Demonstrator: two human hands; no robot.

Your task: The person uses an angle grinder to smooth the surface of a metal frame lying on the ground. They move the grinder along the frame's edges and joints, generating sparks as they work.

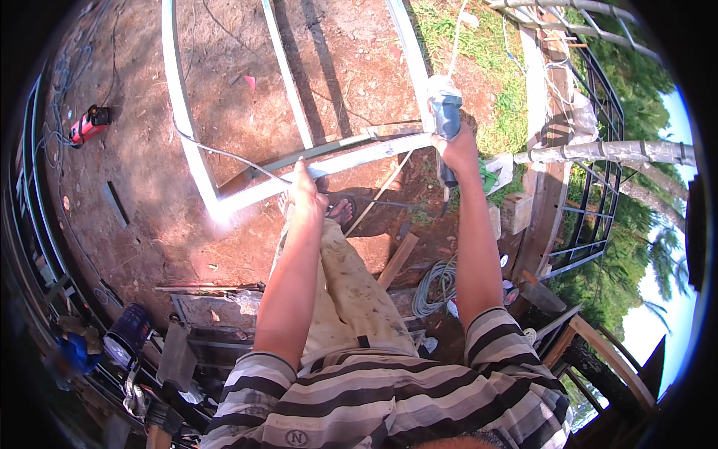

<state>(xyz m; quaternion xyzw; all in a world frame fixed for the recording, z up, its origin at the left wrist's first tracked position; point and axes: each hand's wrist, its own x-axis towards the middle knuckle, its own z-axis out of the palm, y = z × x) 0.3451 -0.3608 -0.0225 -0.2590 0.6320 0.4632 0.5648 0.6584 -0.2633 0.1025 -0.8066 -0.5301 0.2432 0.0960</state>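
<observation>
The right hand [458,150] is wrapped around one blue power tool [447,116] above the front rail's right end; the tool's long axis points away from the person, wider end farthest. The left hand [307,187] meets the pale front rail [359,159], fingers mostly hidden, so its grip cannot be told. Three long bars [178,90] run outward beyond; one red case [90,126] sits far left on dirt ground [142,176].

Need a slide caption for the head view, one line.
Right hand grips a blue-grey cylindrical power tool near a corner of a silvery metal frame; left hand at its near bar.
</observation>
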